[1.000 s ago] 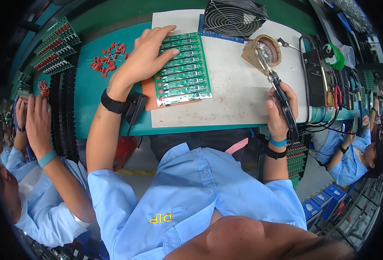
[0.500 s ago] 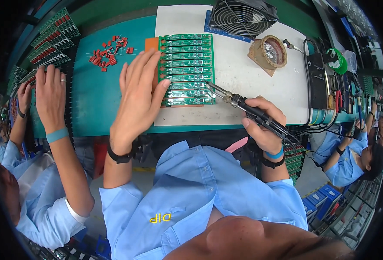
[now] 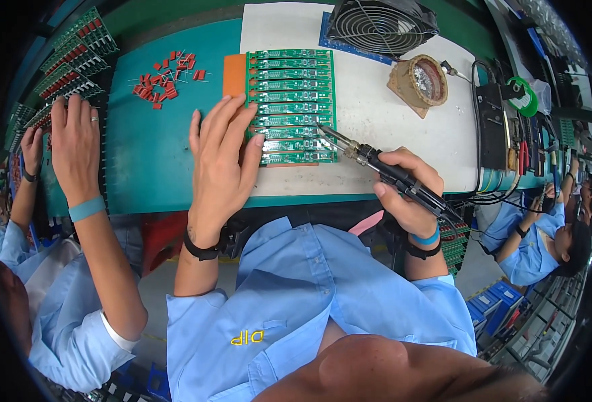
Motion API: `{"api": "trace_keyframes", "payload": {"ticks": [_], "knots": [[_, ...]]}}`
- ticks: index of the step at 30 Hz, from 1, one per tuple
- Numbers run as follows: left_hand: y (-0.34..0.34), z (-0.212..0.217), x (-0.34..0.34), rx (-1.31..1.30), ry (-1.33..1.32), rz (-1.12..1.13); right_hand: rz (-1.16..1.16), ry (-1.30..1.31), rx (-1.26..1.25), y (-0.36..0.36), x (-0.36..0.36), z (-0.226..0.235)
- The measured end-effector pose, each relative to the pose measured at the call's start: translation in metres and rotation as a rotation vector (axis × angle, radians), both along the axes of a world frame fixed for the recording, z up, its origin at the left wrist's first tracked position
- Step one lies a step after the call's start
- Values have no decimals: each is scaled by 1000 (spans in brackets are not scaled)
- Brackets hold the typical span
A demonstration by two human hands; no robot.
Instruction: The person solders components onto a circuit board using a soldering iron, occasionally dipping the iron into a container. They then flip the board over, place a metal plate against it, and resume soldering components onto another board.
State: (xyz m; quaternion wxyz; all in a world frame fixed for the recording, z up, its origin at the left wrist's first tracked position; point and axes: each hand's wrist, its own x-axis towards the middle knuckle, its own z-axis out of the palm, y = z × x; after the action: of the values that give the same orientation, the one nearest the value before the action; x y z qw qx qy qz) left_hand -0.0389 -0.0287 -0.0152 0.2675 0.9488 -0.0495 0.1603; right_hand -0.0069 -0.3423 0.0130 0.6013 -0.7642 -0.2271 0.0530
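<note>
A green circuit board panel (image 3: 296, 102), made up of several narrow strips, lies on white paper in front of me. My left hand (image 3: 223, 157) rests flat along its left edge, fingers stretched out and fingertips on the lower left of the panel. An orange sheet (image 3: 234, 75) sticks out beyond the panel's left side. In my right hand (image 3: 408, 184) is a soldering iron (image 3: 393, 173) with a black handle, gripped like a pen. Its tip points up and left to the right part of a lower strip; whether it touches I cannot tell.
Red components (image 3: 168, 80) with wire legs lie scattered on the teal mat at left. A black fan (image 3: 382, 28) and a round pot (image 3: 422, 80) stand at the back right. Tools and a green solder spool (image 3: 524, 97) line the right. A co-worker's hand (image 3: 76, 151) works at far left.
My left hand has slid toward me and a little right along the panel's edge, uncovering more of the orange sheet. The soldering iron has stayed almost in place.
</note>
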Motion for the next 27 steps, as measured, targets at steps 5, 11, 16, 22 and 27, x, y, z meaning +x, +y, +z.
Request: {"api": "trace_keyframes", "payload": {"ticks": [5, 11, 16, 22, 27], "knots": [[0, 1, -1, -2, -4, 7, -54, -20, 4, -9, -2, 2], [-1, 1, -2, -19, -5, 10, -444, -92, 50, -30, 11, -14], [0, 0, -4, -4, 17, 28, -508, -129, 106, -26, 14, -14], [1, -2, 0, -5, 7, 25, -171, -67, -4, -7, 0, 12], [0, 3, 0, -11, 11, 23, -4, -58, -27, 2, 11, 5]]}}
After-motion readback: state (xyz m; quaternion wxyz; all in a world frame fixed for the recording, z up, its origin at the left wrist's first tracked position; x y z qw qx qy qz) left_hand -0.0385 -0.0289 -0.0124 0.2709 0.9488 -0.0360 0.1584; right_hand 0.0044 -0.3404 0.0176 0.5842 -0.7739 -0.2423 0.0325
